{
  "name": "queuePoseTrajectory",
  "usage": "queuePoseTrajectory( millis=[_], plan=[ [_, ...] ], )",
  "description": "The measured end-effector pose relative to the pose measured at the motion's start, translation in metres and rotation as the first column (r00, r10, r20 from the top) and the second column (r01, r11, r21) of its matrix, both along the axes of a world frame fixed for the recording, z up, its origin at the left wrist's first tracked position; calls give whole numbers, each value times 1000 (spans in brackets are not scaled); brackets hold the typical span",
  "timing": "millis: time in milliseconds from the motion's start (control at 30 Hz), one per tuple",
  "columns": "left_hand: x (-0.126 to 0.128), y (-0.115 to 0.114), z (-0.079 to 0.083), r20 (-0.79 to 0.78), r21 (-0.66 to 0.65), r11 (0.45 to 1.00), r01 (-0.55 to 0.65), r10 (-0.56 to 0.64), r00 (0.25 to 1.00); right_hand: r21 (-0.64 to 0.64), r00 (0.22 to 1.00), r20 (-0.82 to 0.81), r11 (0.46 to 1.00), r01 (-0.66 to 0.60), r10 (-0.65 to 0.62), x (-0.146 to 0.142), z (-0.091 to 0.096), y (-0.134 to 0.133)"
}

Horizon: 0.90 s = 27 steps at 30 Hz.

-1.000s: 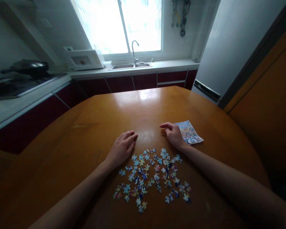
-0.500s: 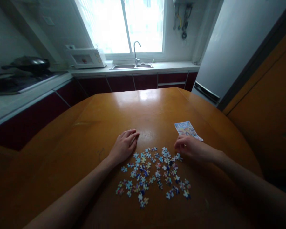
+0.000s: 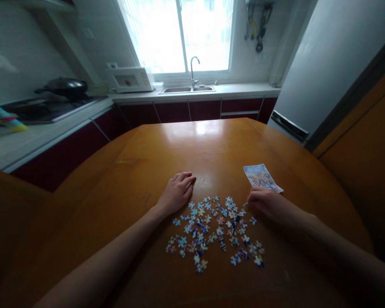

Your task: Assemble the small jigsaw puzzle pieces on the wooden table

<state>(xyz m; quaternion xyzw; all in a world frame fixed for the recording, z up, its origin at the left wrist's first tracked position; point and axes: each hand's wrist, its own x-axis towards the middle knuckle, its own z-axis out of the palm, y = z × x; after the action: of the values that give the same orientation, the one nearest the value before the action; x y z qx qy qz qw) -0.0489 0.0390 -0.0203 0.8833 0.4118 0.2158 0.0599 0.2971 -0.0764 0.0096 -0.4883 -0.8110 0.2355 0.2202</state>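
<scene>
The bench (image 3: 199,149) runs wide to its far edge. Puzzle pieces (image 3: 220,231) lie between the left hand (image 3: 177,192) — flat, fingers slightly spread — and the right hand (image 3: 268,202), fingers bunched beside them, hold unclear.

table (image 3: 192,149) with puzzle pieces (image 3: 220,231), sheet (image 3: 260,176)
</scene>
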Motion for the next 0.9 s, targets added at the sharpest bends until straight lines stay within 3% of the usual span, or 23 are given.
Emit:
queuePoseTrajectory(
  millis=[67, 167, 267, 400, 567, 767, 900],
  plan=[
    [0, -1, 0, -2, -6, 1000, -6, 6, 1000, 114, 996, 61, 992, 61, -69, -1, -4, -1],
    [0, -1, -1, -2, -9, 1000, -7, 7, 1000, 215, 973, 215, 976, 42, -89, -3, -7, -5],
    [0, -1, -1, 22, -9, 1000, -3, 3, 1000, 189, 967, 247, 982, 9, -56, -3, -6, -11],
    [2, -3, 4, 124, -49, 998, 47, -41, 991, 129, 986, 153, 991, 39, -58, -5, -3, -7],
    [4, -9, 16, 156, -182, 963, 196, -169, 973, 122, 996, -18, 988, 92, -90, -33, -3, 30],
    [3, -12, 22, 128, -273, 943, 188, -158, 979, 93, 979, -181, 990, 110, -91, -83, -18, 95],
    [2, -9, 19, 181, -278, 940, 197, -150, 972, 33, 962, -233, 988, 151, -139, -94, -29, 117]
  ],
)
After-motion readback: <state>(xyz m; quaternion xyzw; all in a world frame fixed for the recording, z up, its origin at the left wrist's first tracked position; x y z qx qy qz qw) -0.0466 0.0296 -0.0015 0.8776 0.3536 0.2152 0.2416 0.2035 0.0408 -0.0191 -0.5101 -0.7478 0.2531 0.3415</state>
